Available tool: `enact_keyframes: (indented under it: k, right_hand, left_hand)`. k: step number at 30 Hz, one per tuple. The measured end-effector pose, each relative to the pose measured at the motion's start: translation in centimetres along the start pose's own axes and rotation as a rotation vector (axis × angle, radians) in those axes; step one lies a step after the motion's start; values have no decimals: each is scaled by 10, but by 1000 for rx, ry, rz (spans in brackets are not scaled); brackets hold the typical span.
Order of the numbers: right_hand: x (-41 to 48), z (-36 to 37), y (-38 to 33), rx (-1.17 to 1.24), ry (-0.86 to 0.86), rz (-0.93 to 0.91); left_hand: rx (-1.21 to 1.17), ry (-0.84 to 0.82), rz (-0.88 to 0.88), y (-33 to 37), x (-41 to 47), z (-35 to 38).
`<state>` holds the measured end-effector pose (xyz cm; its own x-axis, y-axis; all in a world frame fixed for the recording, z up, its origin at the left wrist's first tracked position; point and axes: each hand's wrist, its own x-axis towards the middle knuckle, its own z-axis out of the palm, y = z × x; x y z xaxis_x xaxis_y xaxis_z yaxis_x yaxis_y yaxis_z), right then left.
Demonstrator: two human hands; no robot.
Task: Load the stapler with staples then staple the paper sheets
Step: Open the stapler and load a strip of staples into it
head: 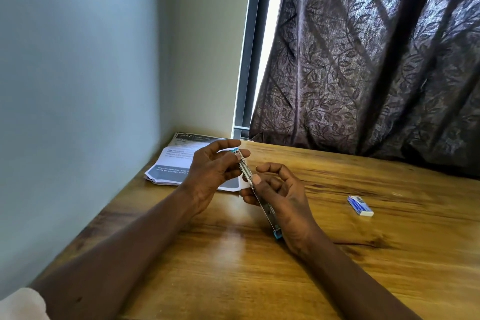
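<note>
Loading step: both hands, left hand [210, 171] and right hand [280, 197], grip the opened stapler [253, 184]; next, staples from the box [360, 206] right of it.

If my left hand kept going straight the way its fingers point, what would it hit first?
Probably the far end of the opened stapler that the left hand already pinches; beyond it only bare table, then the curtain, though depth is unclear.

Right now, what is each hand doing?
Left hand: shut on the far end of the opened stapler.
Right hand: shut on the stapler's near end, thumb on its metal rail.
</note>
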<state>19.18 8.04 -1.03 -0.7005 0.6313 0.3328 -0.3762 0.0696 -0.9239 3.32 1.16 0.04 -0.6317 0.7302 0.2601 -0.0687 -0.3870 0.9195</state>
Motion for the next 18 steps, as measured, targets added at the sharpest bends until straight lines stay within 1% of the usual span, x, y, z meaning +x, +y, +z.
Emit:
enact_keyframes:
  k: [6, 14, 18]
  right_hand:
    - [-1, -1, -1, -24, -13, -21]
    - [2, -3, 3, 86, -30, 20]
    - [3, -4, 4, 78, -15, 45]
  left_hand:
    - [-22, -100, -81, -2, 0, 2]
    - [30, -188, -87, -3, -5, 8]
    - [90, -178, -69, -5, -6, 8]
